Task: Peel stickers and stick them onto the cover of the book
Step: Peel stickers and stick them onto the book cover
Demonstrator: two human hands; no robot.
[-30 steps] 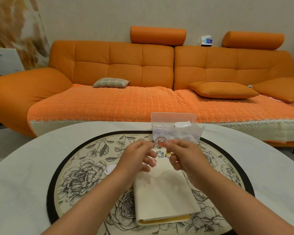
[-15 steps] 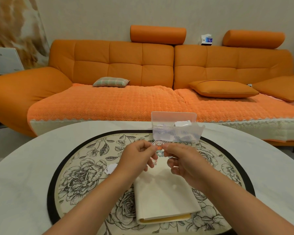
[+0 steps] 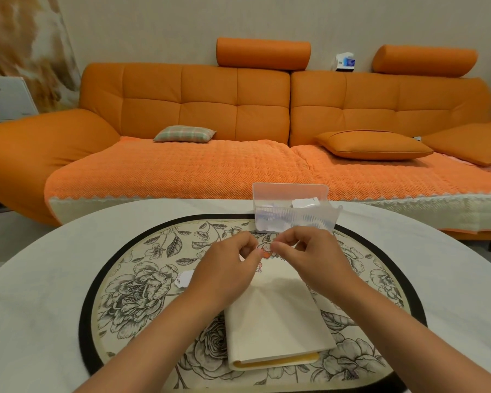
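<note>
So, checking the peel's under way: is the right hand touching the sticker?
Touching. In the head view the right hand pinches one edge of the cartoon sticker, with no gap showing.

Bare forearms w/ left hand [image 3: 227,268] & right hand [image 3: 309,259], short nails, poss. pinkish polish

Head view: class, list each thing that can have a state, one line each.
Cream cloth-covered book, closed, flat on the floral mat.
Small cartoon sticker, held between both hands.
Left hand, pinching the sticker.
Right hand, pinching the sticker.
Clear plastic box, lid open.
</note>
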